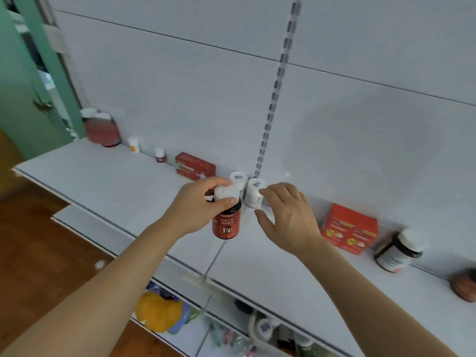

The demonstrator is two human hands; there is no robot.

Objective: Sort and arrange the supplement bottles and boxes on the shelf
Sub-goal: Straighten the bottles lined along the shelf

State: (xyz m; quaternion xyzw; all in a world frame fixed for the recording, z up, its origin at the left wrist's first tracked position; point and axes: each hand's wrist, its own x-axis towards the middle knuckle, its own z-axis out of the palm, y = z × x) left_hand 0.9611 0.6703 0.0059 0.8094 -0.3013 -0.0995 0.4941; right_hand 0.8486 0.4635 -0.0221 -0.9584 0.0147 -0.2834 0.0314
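Gripping the red bottle [226,219] by its white cap, the left hand [199,206] has fingers and thumb curled round the top, and the bottle hangs upright just above the front half of the white shelf [108,181], its label showing a big "Fe". Over on the other side, the right hand [288,217] hovers with fingers spread and relaxed, holding nothing, its fingertips right at the nearer of two white bottles [255,193]; whether they actually touch it, hard to say. That pair of white bottles stands upright at the back of the shelf, side by side, the second one [238,182] partly hidden behind the red bottle's cap. Left of them, against the back panel, lies a dark red box [195,166], then a small white-capped bottle [160,155], another small one with a yellow label [134,143], and a large reddish jar [101,130] at the far end. Off to the right sits a bright red box [350,229] with yellow markings, and beside it a dark bottle with a white cap [398,251], leaning in this wide view. A brown rounded object [463,286] peeks in at the right edge, too blurred to identify. Below, a lower shelf holds a yellow-and-blue packet [159,313].
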